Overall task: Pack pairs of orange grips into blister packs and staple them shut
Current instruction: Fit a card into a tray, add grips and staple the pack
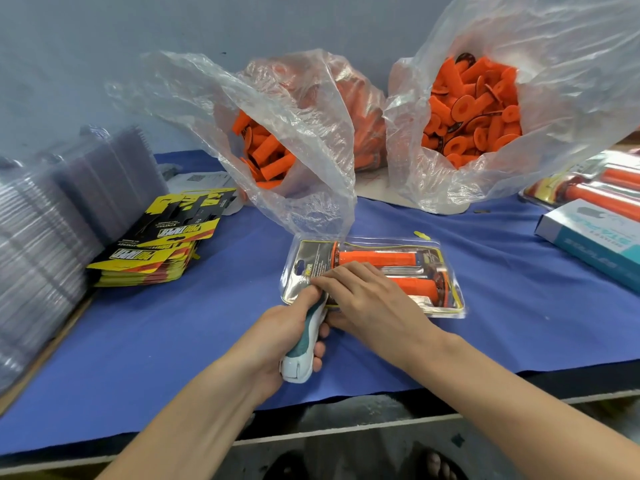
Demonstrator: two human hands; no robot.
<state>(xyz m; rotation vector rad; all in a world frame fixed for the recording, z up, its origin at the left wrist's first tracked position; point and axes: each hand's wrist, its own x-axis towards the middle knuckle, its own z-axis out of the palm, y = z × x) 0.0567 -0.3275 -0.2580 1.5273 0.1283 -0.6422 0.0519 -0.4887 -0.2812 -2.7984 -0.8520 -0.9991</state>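
Note:
A clear blister pack [446,271] lies flat on the blue cloth at the middle, with two orange grips [374,258] and a printed card inside. My left hand [287,337] grips a white and teal stapler [304,344], whose nose sits over the pack's near left edge. My right hand [367,299] lies flat on top of the pack, fingers pointing left and pressing it down near the stapler's nose. The lower grip is partly hidden under this hand.
Two open plastic bags of loose orange grips [266,157] [474,109] stand behind the pack. Yellow-black cards [156,244] are stacked at left, beside stacks of clear blister shells [52,230]. A teal box [595,233] and finished packs [588,185] lie at right. The table's front edge [346,431] is near.

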